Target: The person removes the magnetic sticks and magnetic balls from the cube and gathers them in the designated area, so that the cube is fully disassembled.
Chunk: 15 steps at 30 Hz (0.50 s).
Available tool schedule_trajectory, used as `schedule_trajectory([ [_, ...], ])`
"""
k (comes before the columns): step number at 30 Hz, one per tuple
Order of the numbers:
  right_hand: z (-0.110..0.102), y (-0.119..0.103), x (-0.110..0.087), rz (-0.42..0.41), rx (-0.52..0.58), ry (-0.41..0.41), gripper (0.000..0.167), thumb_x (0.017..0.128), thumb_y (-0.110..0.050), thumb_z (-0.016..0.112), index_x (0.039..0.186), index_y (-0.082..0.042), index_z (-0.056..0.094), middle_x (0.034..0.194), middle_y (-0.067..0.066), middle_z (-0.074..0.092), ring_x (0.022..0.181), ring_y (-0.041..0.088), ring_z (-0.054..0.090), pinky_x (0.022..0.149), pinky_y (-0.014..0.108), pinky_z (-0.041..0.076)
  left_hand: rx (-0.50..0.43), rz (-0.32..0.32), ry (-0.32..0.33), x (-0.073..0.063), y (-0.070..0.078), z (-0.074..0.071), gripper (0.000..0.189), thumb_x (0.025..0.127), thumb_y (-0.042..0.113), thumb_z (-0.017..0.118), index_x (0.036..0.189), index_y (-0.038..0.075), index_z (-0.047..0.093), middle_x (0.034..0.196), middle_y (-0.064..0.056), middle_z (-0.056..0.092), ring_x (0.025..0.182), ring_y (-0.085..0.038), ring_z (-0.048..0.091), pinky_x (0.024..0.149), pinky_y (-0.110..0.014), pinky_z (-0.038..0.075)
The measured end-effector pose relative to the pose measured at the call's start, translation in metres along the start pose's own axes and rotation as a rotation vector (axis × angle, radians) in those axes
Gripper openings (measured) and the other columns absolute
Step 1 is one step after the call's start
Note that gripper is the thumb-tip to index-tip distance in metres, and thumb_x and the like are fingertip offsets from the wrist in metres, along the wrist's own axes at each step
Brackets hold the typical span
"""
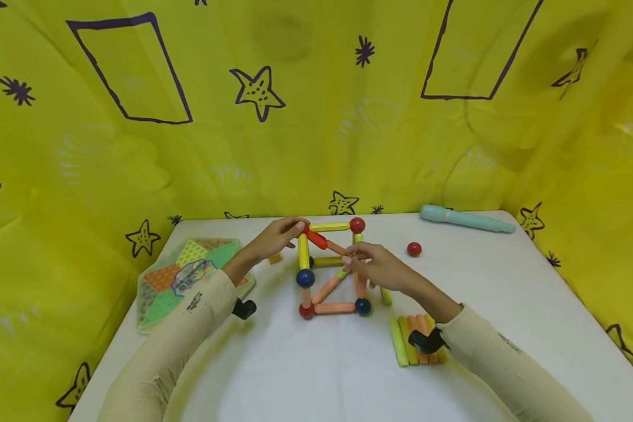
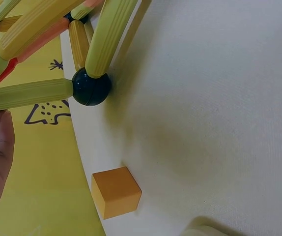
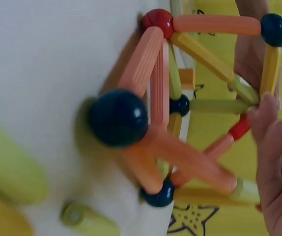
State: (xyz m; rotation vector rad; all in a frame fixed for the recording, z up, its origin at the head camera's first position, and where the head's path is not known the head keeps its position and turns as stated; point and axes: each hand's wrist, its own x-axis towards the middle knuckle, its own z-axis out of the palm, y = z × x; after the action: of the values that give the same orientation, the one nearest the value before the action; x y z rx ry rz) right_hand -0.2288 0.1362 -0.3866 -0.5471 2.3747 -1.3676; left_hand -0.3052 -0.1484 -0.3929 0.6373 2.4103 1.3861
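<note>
A frame of coloured sticks and balls stands on the white table [image 1: 295,357]. My left hand [image 1: 275,240] is at its rear upper left corner, pinching the red ball [image 1: 306,227] there; in the left wrist view its fingers are under the upper end of a green stick [image 2: 30,96]. From that corner a red [image 1: 316,239] and orange stick [image 1: 335,248] slope down to the right. My right hand [image 1: 378,266] is over the frame's right side, fingers bent near the orange stick. In the right wrist view no stick shows between its fingertips [image 3: 277,129].
Right of the frame lie a loose red ball [image 1: 414,249], a green stick [image 1: 386,295] and a row of several sticks [image 1: 399,341]. A teal tube-shaped object [image 1: 466,218] is at the back. To the left are a patterned plastic box [image 1: 163,278] and an orange-yellow block [image 2: 116,192].
</note>
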Motion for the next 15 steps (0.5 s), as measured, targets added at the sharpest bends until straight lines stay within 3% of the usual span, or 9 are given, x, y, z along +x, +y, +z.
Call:
schedule_trajectory([
  [4, 0.013, -0.011, 0.020, 0.064, 0.014, -0.048, 0.052, 0.104, -0.031, 0.056, 0.146, -0.002, 0.045, 0.122, 0.023, 0.065, 0.070, 0.030, 0.067, 0.061, 0.032, 0.053, -0.009, 0.009, -0.008, 0.002, 0.000, 0.001, 0.048, 0.108, 0.040, 0.041, 0.142, 0.007, 0.052, 0.138, -0.015, 0.057, 0.126, -0.032, 0.055, 0.097, -0.050, 0.052],
  [7, 0.022, -0.015, 0.031, 0.098, 0.052, -0.042, 0.058, 0.103, -0.031, 0.057, 0.150, -0.003, 0.038, 0.128, 0.024, 0.062, 0.076, 0.036, 0.070, 0.064, 0.035, 0.056, -0.018, 0.013, -0.013, 0.002, -0.001, 0.002, 0.048, 0.108, 0.040, 0.042, 0.141, 0.006, 0.052, 0.137, -0.016, 0.058, 0.125, -0.032, 0.055, 0.098, -0.054, 0.051],
  [12, 0.031, -0.021, 0.046, 0.099, 0.154, 0.052, 0.046, 0.101, -0.026, 0.059, 0.142, -0.007, 0.048, 0.119, 0.024, 0.065, 0.076, 0.040, 0.067, 0.063, 0.038, 0.056, -0.022, -0.004, -0.003, 0.002, 0.000, 0.001, 0.048, 0.109, 0.040, 0.041, 0.141, 0.007, 0.052, 0.138, -0.016, 0.058, 0.128, -0.032, 0.055, 0.097, -0.050, 0.052],
  [15, 0.034, -0.025, 0.053, 0.091, 0.184, 0.126, 0.038, 0.101, -0.027, 0.059, 0.134, -0.007, 0.056, 0.111, 0.023, 0.069, 0.063, 0.029, 0.062, 0.057, 0.030, 0.052, -0.017, -0.011, -0.001, 0.001, 0.000, 0.000, 0.049, 0.109, 0.041, 0.041, 0.143, 0.006, 0.051, 0.139, -0.016, 0.059, 0.128, -0.032, 0.055, 0.096, -0.045, 0.053],
])
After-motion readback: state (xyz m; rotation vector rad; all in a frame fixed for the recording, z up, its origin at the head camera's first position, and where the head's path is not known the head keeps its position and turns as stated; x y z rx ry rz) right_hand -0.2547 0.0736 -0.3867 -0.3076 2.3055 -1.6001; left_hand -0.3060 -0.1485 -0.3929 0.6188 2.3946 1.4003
